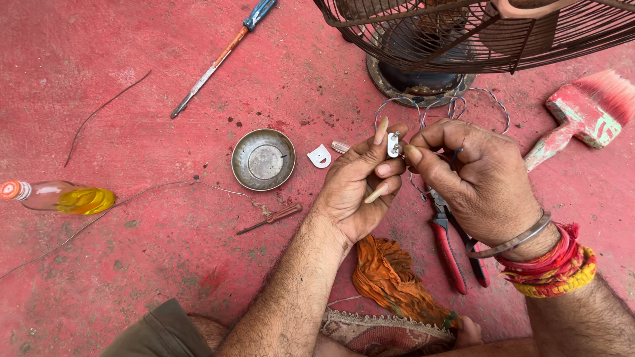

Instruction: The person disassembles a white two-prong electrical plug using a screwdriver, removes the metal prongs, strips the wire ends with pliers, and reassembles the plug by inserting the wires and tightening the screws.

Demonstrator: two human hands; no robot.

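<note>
A small white plastic clip (393, 145) is pinched between the fingertips of the left hand (360, 185) and the right hand (476, 178), both grasping it above a red floor (165, 251). Thin wire (450, 106) loops from the clip toward a fan cage (476, 33) just beyond. Red-handled pliers (453, 248) lie below the clip, an orange cloth (390, 277) beside them. Left of the clip sit a second white piece (319, 157), a metal dish (263, 159), a small screwdriver (271, 218) and an oil bottle (59, 197).
</note>
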